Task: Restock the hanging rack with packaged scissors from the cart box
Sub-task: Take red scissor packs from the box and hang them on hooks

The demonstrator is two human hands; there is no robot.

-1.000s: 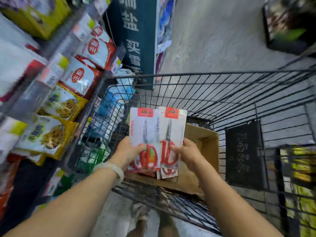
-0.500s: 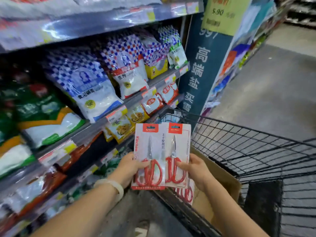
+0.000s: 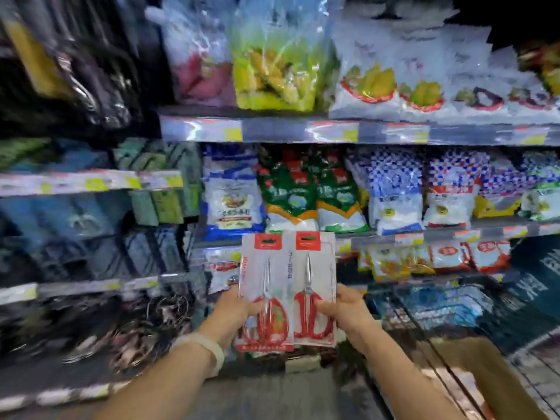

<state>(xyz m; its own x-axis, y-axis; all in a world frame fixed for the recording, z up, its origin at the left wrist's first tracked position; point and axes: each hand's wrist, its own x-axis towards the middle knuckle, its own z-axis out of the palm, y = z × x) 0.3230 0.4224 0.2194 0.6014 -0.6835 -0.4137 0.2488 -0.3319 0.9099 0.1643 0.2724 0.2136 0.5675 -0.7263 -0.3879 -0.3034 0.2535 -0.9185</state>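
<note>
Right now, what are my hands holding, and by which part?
Two scissors packs side by side: left hand grips the left pack at its lower left edge, right hand grips the right pack at its lower right edge.

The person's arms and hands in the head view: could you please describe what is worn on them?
Both forearms are bare, with no sleeves in view and no gloves on either hand. The left hand has a smooth, pale, whitish bangle round its wrist. The right hand and its wrist carry nothing visible; the blur hides any rings.

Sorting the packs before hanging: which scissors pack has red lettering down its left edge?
The left scissors pack, gripped by the left hand; the right scissors pack lacks it.
</note>
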